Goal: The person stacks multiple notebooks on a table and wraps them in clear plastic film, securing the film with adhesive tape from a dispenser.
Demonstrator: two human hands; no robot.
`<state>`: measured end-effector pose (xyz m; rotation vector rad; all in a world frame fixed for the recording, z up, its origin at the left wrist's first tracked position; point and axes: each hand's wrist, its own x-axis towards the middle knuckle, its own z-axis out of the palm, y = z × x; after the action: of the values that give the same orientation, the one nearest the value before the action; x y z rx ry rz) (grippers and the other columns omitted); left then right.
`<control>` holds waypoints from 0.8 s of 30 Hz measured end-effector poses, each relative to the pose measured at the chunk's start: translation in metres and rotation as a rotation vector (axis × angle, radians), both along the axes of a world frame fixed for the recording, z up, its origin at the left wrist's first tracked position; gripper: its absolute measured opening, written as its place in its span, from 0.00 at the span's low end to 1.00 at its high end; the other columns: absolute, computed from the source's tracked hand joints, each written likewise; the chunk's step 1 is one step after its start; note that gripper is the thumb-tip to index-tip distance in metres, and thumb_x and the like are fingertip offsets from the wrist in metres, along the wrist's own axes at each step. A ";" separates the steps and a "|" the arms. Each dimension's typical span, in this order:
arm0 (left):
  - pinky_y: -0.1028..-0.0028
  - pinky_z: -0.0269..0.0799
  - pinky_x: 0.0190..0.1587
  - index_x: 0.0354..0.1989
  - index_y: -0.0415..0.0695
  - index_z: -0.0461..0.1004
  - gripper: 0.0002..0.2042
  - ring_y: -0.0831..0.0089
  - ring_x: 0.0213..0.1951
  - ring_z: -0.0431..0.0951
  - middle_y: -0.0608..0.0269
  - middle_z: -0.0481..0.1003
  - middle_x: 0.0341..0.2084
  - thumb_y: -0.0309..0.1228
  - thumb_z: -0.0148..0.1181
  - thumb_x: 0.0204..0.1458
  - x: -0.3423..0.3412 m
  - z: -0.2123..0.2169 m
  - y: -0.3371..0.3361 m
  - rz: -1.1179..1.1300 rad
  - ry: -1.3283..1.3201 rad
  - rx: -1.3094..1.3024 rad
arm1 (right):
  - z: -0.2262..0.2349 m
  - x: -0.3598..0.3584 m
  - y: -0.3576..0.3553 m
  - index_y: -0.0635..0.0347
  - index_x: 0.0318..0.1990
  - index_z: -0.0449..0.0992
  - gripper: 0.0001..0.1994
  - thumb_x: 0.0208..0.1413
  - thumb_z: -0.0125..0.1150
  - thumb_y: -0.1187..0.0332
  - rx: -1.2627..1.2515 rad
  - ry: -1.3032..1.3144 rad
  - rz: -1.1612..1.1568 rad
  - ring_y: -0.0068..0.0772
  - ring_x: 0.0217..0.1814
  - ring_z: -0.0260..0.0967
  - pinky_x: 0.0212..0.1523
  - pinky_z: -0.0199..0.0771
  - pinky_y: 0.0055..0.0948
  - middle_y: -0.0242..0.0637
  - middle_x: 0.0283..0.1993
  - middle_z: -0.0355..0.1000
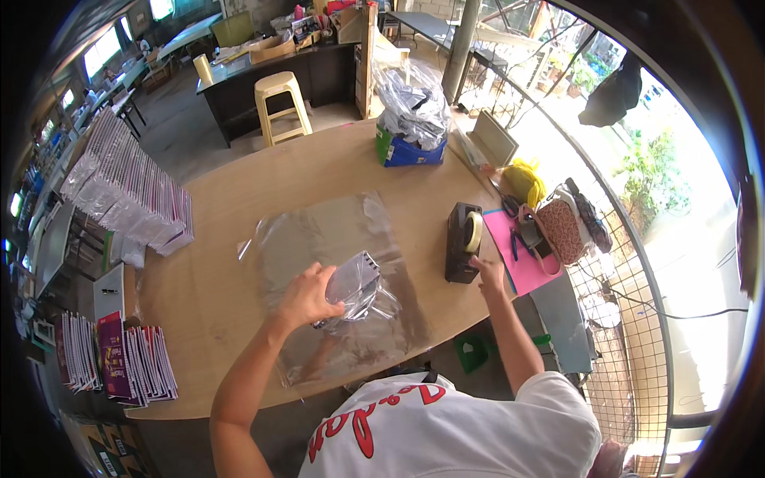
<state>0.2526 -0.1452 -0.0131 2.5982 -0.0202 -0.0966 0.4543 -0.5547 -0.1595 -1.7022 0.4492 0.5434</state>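
Observation:
My left hand [307, 295] is closed on a small spiral notebook [353, 276] wrapped in crinkled clear plastic. Black coils show along its far right edge. Beneath it, a large clear plastic sheet [323, 231] lies flat on the wooden table [219, 263]. Over to the right, my right hand [488, 273] is at the near end of a black tape dispenser [460, 263] holding a roll of tape [473, 231]. Its fingers are pinched together; whatever is between them is too small to make out.
A tall stack of plastic-wrapped books [131, 187] and upright spiral notebooks [143, 362] stand at the left. A box of crumpled plastic [410, 143] sits at the far edge. Pink paper [522, 267], a patterned pouch [561, 231] and a yellow bag [523, 183] lie beyond the dispenser.

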 end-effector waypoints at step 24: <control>0.57 0.76 0.44 0.51 0.41 0.70 0.33 0.50 0.42 0.80 0.50 0.77 0.42 0.45 0.75 0.38 0.020 -0.004 -0.031 0.178 -0.064 0.082 | -0.020 -0.180 0.209 0.61 0.33 0.81 0.23 0.57 0.64 0.46 0.262 0.087 0.942 0.23 0.29 0.73 0.31 0.72 0.28 0.30 0.28 0.78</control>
<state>0.2729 -0.1763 -0.0175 2.6704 0.1951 0.0505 0.2744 -0.3456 -0.1792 -1.5664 -0.3993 1.2891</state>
